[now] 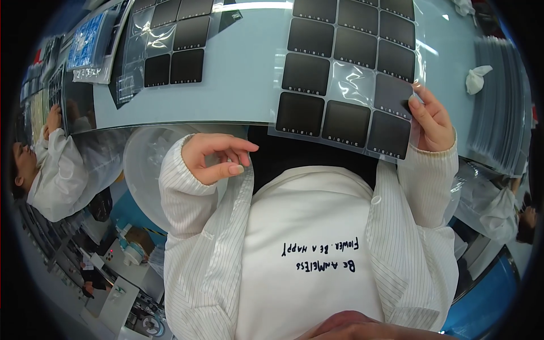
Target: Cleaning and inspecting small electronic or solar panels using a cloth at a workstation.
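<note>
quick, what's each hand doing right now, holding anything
Left hand: fingers loosely curled, holding nothing, raised off the table edge.
Right hand: pinching the right edge of the clear sheet of dark square panels.

Tile sheet (345,73) on table (249,85)

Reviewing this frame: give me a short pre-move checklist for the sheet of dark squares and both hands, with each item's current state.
1. Right hand pinches the clear sheet of dark squares at its right edge: ok.
2. Left hand free, off the sheet, fingers curled: ok.
3. Sheet fully supported by the table: not ok, its near edge overhangs.
4. All pockets filled: not ok, one pocket looks empty.
5. Second sheet lies apart at left: ok.
6. Grip firmness: cannot tell.
</note>
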Demonstrator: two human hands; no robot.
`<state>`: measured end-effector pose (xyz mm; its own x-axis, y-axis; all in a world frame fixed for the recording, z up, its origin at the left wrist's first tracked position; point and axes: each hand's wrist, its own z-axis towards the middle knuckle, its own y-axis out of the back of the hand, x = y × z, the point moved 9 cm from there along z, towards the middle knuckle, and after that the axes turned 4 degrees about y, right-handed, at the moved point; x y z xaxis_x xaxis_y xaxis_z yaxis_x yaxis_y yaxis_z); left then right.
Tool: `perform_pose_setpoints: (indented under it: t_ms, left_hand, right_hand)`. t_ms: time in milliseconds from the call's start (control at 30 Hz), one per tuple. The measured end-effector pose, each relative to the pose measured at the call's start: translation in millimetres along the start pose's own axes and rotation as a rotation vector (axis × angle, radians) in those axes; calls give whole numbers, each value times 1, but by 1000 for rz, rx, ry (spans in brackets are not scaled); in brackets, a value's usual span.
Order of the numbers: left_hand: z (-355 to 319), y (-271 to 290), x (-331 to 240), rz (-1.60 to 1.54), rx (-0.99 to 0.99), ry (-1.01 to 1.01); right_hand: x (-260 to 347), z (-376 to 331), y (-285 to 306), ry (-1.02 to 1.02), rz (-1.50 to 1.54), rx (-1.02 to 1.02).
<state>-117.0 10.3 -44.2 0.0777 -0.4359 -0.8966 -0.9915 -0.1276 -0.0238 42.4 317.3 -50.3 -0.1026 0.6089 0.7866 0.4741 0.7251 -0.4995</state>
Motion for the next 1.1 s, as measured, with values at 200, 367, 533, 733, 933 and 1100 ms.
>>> perform_pose_setpoints:
  t_ms: [200,367,533,733,933,1100]
  left_hand:
    - [5,-9,-9,3,30,33]
    - [0,-1,-16,-22,-65,-23]
    - [-22,31,-12,-295,-225,-86]
    - [-50,83,2,-429,-627,-223]
    - [-49,79,-4,-625,-609,-271]
    - [-62,86,0,-762,-712,-307]
  right_hand:
    - [2,-1,23,0,-100,-98]
    - [1,1,22,-22,-75,-36]
    - [3,4,15,-21,-112,-9]
    - [4,4,7,-21,-84,36]
    - [2,3,12,-48,-92,4]
    - [6,2,1,-16,-65,44]
